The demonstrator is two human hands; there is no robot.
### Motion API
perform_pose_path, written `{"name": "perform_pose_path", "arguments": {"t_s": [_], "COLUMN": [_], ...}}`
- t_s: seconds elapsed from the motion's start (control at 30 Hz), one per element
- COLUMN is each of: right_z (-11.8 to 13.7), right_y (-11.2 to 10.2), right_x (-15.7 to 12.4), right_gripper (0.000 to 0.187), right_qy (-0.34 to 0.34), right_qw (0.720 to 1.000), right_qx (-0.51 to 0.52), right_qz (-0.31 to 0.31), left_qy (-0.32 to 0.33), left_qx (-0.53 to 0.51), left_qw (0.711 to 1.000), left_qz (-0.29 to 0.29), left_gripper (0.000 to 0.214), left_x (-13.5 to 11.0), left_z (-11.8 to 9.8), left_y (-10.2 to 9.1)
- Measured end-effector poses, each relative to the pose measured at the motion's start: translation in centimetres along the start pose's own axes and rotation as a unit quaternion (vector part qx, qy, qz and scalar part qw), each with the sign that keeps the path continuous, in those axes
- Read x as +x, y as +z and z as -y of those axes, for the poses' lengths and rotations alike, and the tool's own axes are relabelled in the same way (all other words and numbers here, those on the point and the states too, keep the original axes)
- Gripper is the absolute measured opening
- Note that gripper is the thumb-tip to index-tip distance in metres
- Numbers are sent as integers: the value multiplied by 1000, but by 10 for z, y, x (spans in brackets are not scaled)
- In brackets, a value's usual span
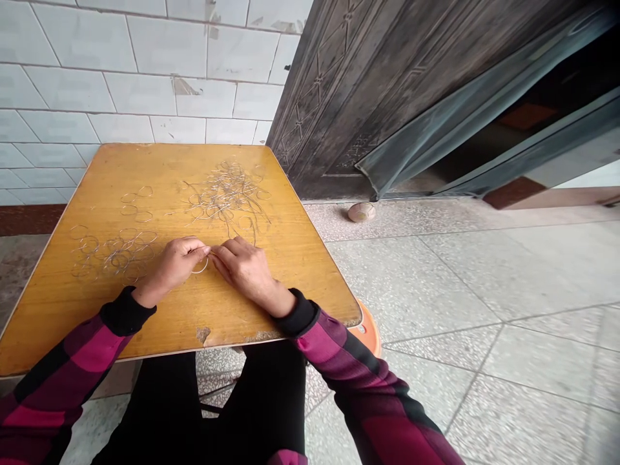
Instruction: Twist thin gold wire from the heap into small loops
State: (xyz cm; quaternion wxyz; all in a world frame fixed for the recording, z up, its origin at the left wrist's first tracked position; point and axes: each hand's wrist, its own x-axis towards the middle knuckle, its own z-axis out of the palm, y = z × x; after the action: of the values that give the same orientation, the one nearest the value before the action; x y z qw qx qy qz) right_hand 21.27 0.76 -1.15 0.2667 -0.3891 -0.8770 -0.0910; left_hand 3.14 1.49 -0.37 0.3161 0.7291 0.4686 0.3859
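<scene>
A: Where is the wire, and who has it?

B: A thin wire loop (200,271), its pale curve showing below the fingertips, is held over the near middle of a wooden table (300,278). The left hand (179,261) has thumb and forefinger pinched together on it. The right hand (245,265) meets it from the other side, fingers bent and clamped on the same wire, their tips partly hidden.

A: And around the hands?

B: Beyond the right hand, on the far side, lies a springy tangle of wire (227,194), all hoops and loose tails. To the left spreads a flatter heap of rounded loops (116,252), with a few separate curls (138,203) farther off.

A: The surfaces?

B: Orange-yellow wood grain, smooth and slightly glossy, with a ragged chip (203,334) at the near edge. Checked magenta-and-black sleeves (92,349) end in dark cuffs. An orange plastic stool (370,332) curves out beneath the near right corner.

A: The setting?

B: Glazed white wall tiles (165,48) stand at the far left, some scuffed. At the far right, a dark, weathered door (334,84) carries raised diamond patterns; a rounded, ball-like object (361,212) sits near its foot on speckled stone flooring (445,278).
</scene>
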Motion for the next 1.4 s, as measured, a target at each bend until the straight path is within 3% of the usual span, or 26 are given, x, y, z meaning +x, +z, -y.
{"name": "perform_pose_path", "arguments": {"t_s": [0.2,0.33,0.43,0.53,0.6,0.7,0.83,0.97,1.23,1.4], "right_z": [4,8,10,10,10,10,13,16,21,22], "right_y": [7,6,5,6,7,9,12,15,17,17], "right_x": [1,3,6,8,9,10,10,10,8,7], "right_gripper": [30,25,19,17,19,21,22,23,19,23], "right_qy": [52,102,162,229,264,296,326,353,366,374], "right_qw": [996,968,898,785,724,666,617,590,600,580], "right_qx": [75,230,406,565,623,668,701,713,695,703], "right_qz": [1,19,60,111,132,149,148,138,151,170], "left_qy": [40,46,46,40,41,37,29,28,8,-3], "left_qx": [34,37,22,11,2,-16,-41,-60,-115,-113], "left_qw": [996,991,990,988,987,984,978,974,964,961], "left_qz": [-78,-119,-134,-150,-157,-171,-201,-217,-239,-252], "left_gripper": [30,31,28,26,25,24,24,26,24,23], "left_x": [-2,-3,-3,-4,-3,-3,-2,0,4,5], "left_z": [-2,-8,-10,-10,-9,-7,-5,-2,4,6], "left_y": [8,6,4,1,-1,-3,-5,-5,-5,-5]}}
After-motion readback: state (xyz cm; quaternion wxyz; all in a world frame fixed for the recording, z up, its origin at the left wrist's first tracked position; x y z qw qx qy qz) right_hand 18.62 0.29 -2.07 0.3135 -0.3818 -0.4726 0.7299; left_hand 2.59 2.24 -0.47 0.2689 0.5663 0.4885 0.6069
